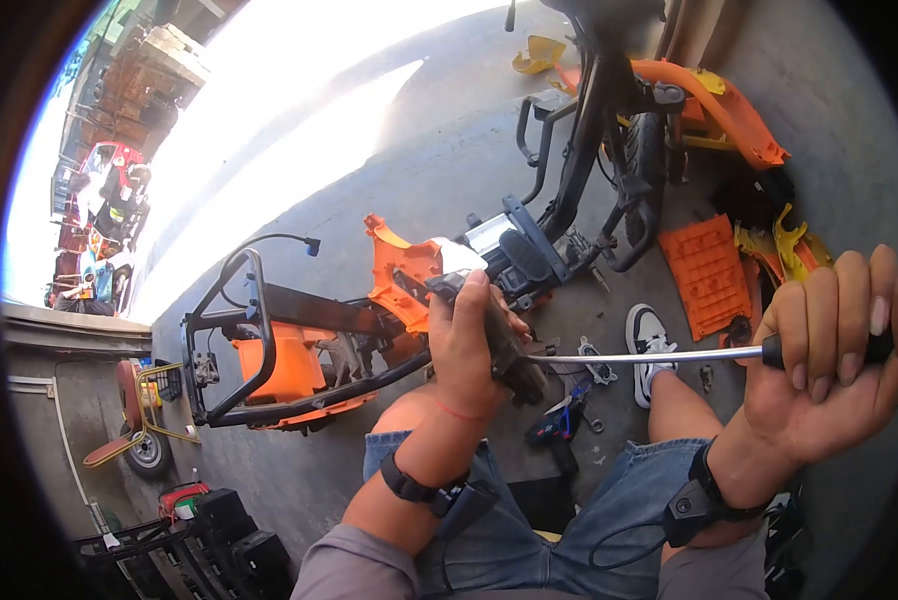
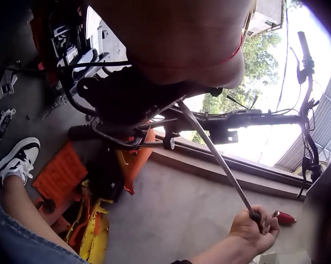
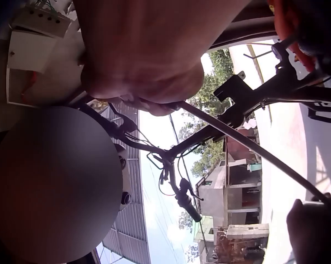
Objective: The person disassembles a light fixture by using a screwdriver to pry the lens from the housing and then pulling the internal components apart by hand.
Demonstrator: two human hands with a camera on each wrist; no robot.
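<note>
My left hand [image 1: 461, 350] grips a dark, blocky part [image 1: 510, 350] above my lap, thumb up along its edge. My right hand [image 1: 819, 370] wraps around the black handle of a long screwdriver [image 1: 659, 356], out to the right. Its metal shaft runs across to the dark part, the tip right at the part's side. In the left wrist view the screwdriver [image 2: 220, 159] slants from the right hand [image 2: 252, 230] up to the dark part [image 2: 116, 99]. The right wrist view shows the shaft [image 3: 253, 144] leaving the fist; most of the handle is hidden there.
A stripped vehicle frame [image 1: 259, 320] with orange panels [image 1: 399, 275] stands ahead. Loose tools [image 1: 569, 415] lie on the floor between my legs. An orange ribbed panel [image 1: 707, 275] and yellow pieces [image 1: 794, 245] lie to the right, near my shoe [image 1: 651, 345]. Black boxes [image 1: 229, 525] stand lower left.
</note>
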